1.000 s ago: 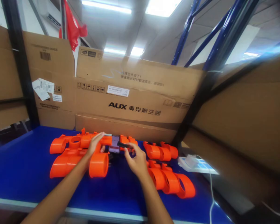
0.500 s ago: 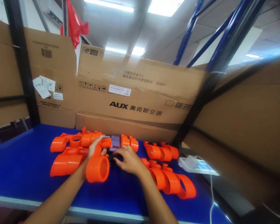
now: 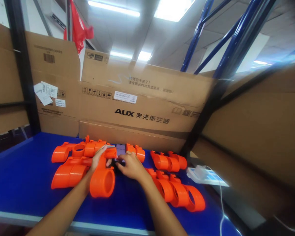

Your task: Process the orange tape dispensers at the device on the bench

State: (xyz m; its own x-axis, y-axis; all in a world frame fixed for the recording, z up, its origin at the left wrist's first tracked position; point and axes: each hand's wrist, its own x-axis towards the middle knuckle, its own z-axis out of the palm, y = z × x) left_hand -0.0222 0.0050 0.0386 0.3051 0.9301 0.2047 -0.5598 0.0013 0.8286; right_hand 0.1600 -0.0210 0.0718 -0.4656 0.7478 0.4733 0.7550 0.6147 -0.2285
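Note:
My left hand (image 3: 98,159) is closed around an orange plastic part (image 3: 102,182), which has a wide ring at its near end and a smaller tube at the top. The ring faces me, above the blue table. Beyond it a smartphone (image 3: 120,149) with a lit screen stands among similar orange parts. My right hand (image 3: 130,165) is at the lower edge of the phone, with finger and thumb apart. Whether a fingertip touches the screen cannot be made out. Something dark lies between the two hands, mostly hidden.
Orange ring parts stand in rows at left (image 3: 68,175) and right (image 3: 179,193) on the blue table (image 3: 19,177). A white power strip (image 3: 207,177) with a cable lies at the right edge. Cardboard panels (image 3: 142,114) and dark metal posts (image 3: 204,121) enclose the back and sides.
My right hand has shifted slightly left, its fingers moving up toward the phone from the dark thing below it. The left hand still holds the orange part. The whole view has tilted slightly.

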